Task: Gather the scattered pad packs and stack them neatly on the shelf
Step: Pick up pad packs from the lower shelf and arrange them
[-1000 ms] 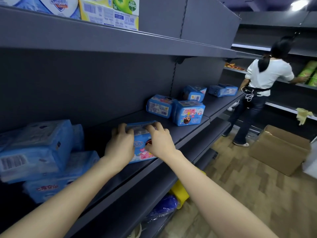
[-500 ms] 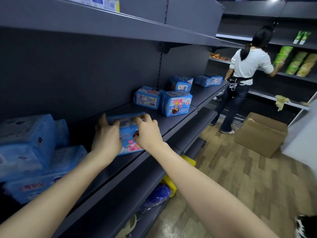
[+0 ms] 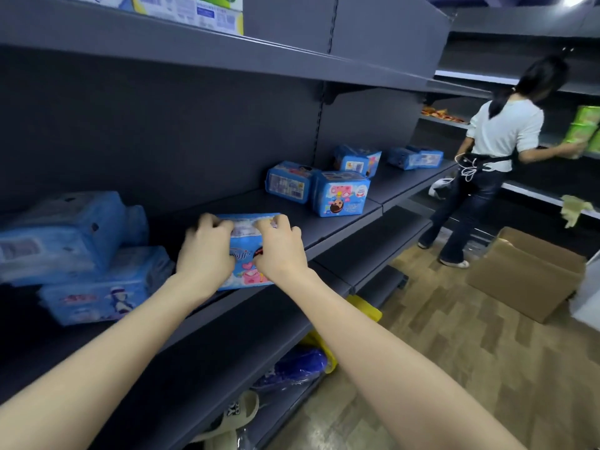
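You are facing a run of dark grey shop shelving, with a wood-patterned floor (image 3: 454,352) running off to the lower right of the frame. The middle shelf (image 3: 341,219) crosses the picture from left to right, and your work sits on it.

Just left of centre, both of your hands are on one light blue pad pack (image 3: 244,258) with pink hearts printed on its face. Your left hand (image 3: 206,254) grips its left side and your right hand (image 3: 281,251) its right side. The fingers of both are curled over the pack's upper edge and clamped on it. The pack's printed face tilts up toward you and its lower edge is near the shelf's front lip. You cannot tell whether it rests on the shelf or is held just clear.

At the left edge of the frame two larger blue packs (image 3: 65,228) lie stacked, the upper one skewed across the lower. Right of centre, two blue boxy packs (image 3: 341,193) stand touching. Another pack (image 3: 357,160) stands behind them, and a last pair (image 3: 415,157) lies further right along the shelf.

At the upper right another person (image 3: 500,134) in a white top stands facing a far shelf. A cardboard box (image 3: 526,274) sits open on the floor beside them.
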The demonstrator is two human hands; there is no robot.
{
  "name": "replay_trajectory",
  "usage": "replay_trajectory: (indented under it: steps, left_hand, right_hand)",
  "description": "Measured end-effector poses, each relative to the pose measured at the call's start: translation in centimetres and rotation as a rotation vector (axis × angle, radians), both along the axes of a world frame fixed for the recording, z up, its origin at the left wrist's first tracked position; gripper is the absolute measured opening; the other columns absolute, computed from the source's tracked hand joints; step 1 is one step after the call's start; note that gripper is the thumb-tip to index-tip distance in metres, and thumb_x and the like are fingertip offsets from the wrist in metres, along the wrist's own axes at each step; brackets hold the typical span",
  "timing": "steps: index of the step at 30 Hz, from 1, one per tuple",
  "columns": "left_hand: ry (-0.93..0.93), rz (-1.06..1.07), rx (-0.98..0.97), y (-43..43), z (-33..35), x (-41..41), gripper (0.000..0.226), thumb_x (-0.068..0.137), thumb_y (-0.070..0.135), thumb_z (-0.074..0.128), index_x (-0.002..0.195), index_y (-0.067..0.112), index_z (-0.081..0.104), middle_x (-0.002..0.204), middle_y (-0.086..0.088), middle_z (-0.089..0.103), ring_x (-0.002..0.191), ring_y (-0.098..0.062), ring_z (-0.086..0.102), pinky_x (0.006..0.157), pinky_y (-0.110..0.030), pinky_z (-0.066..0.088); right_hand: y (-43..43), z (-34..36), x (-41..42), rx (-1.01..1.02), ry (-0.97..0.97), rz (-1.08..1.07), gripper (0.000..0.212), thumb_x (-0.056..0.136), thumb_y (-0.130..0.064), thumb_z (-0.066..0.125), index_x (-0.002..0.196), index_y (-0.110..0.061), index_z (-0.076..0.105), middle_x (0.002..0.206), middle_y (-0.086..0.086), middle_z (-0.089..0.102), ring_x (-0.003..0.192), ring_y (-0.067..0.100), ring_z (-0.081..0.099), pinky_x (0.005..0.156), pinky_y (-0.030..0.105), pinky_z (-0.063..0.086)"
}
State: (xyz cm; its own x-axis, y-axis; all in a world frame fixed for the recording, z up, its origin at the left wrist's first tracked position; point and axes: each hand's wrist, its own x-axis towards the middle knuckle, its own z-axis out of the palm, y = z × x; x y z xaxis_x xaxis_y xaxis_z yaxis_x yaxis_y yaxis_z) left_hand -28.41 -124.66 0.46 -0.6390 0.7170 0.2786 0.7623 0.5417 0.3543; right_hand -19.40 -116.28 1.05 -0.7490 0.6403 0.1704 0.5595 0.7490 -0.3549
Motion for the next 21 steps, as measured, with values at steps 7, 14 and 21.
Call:
replay_trajectory:
  steps: [7,14,21]
  left_hand:
    - [0.007,0.088,-0.015,-3.9,0.7,4.6,0.047,0.082,0.011,0.061,0.128,0.013,0.050,0.132,-0.007,0.040,0.110,-0.035,0.045,0.085,-0.035,0.041]
    - [0.017,0.269,0.025,-10.2,1.5,8.3,0.040,0.079,0.006,0.062,0.118,0.008,0.056,0.127,-0.008,0.042,0.104,-0.033,0.047,0.079,-0.032,0.041]
    - [-0.011,0.449,0.051,-18.0,1.2,9.9,0.050,0.081,0.016,0.068,0.128,0.014,0.052,0.127,-0.006,0.043,0.105,-0.031,0.050,0.078,-0.029,0.041]
  right_hand:
    - [-2.7,1.0,3.7,0.015,-0.010,0.102,0.047,0.087,-0.010,0.061,0.131,-0.015,0.044,0.136,0.009,0.032,0.108,0.030,0.039,0.078,0.028,0.037]
    - [-8.0,1.6,5.2,0.011,0.009,0.271,0.046,0.085,-0.011,0.060,0.129,-0.017,0.045,0.131,0.008,0.034,0.101,0.027,0.039,0.073,0.027,0.033]
    - [-14.9,2.0,5.1,-0.022,0.005,0.430,0.048,0.084,-0.006,0.058,0.128,-0.017,0.044,0.129,0.007,0.035,0.105,0.028,0.038,0.071,0.028,0.036]
